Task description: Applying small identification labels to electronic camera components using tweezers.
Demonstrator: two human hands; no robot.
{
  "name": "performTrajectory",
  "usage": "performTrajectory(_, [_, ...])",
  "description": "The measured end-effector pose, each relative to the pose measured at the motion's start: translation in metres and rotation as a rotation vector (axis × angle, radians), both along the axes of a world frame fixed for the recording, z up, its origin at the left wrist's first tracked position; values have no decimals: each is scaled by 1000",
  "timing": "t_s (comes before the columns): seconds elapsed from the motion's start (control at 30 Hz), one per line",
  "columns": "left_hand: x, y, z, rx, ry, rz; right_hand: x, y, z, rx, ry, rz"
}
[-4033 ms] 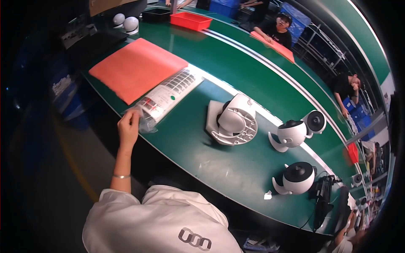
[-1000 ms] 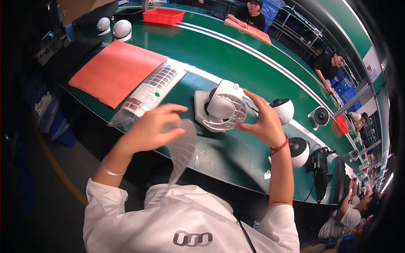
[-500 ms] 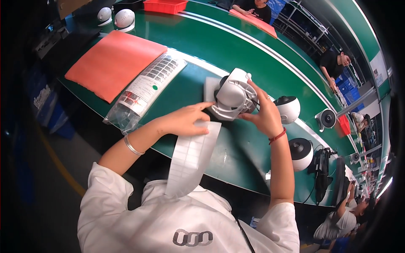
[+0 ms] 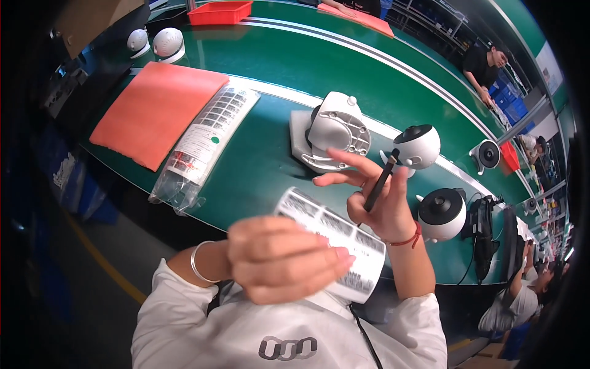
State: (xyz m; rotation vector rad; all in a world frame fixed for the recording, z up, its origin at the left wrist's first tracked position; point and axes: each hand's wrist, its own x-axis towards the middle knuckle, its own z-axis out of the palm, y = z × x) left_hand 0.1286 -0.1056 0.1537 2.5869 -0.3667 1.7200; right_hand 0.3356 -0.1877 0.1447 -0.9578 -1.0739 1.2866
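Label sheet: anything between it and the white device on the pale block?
Yes: in this view, the extended fingers of the right hand cross the gap between label sheet and white device; their height is unclear. Nothing else visible intervenes.

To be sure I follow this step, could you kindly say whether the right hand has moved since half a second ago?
Yes: judged against the large orange mat, the right hand has drawn back toward the white shirt.
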Motion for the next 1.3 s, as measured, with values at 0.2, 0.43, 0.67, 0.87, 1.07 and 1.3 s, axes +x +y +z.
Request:
performTrajectory(0.2, [9,-5,-32,5,11,-86,5,-12,-9,-144,-217,173])
performTrajectory(0.43, [20,-3,-58,-76,136,-76,13,-9,5,-242,-482,142])
performTrajectory(0.67, [25,5,-39,-98,63,148,21,-19,-6,-442,-156,305])
performTrajectory(0.87, [29,4,-24,-140,137,125,14,-28,18,-182,-201,31])
performTrajectory(1.07, [4,23,-41,-976,141,-59,3,-57,42,452,-853,-452])
performTrajectory(1.3, [1,36,-46,-1870,398,-1051,-26,-68,43,1085,-1566,-269])
